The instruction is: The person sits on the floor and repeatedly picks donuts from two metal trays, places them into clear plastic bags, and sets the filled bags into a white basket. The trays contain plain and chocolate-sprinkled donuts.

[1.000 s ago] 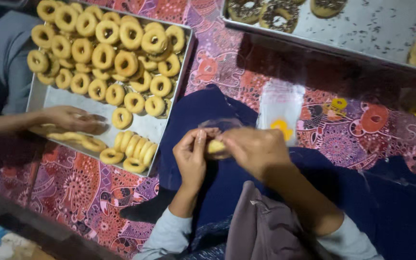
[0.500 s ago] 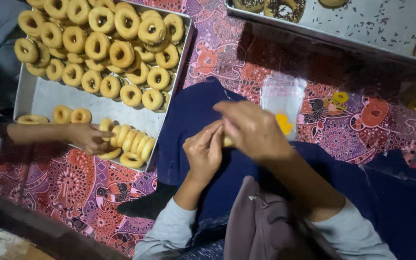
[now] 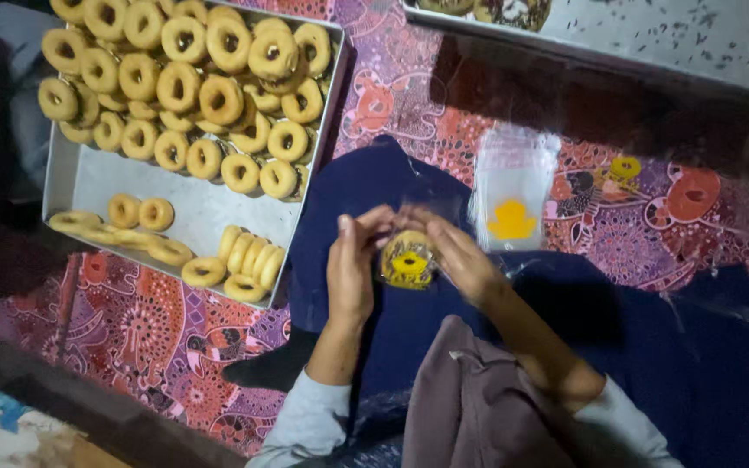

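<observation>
While our hands (image 3: 409,260) pinch one bagged doughnut (image 3: 408,258), the tray (image 3: 210,212) at ten o'clock holds many unbagged; empty bags (image 3: 511,186) wait at two o'clock.

patterned cloth (image 3: 175,338) (doughnut tray (image 3: 210,212), bags (image 3: 513,186))

Golden-brown doughnuts (image 3: 185,85), grey tray (image 3: 201,208), purple-red batik cloth (image 3: 140,334), clear bags (image 3: 513,186) w/ yellow print.

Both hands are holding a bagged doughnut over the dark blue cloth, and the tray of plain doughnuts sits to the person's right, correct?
Not quite. The head view shows the tray of plain doughnuts to the person's left, not right. The rest holds: left hand and right hand hold a bagged doughnut over the dark blue cloth.
</observation>
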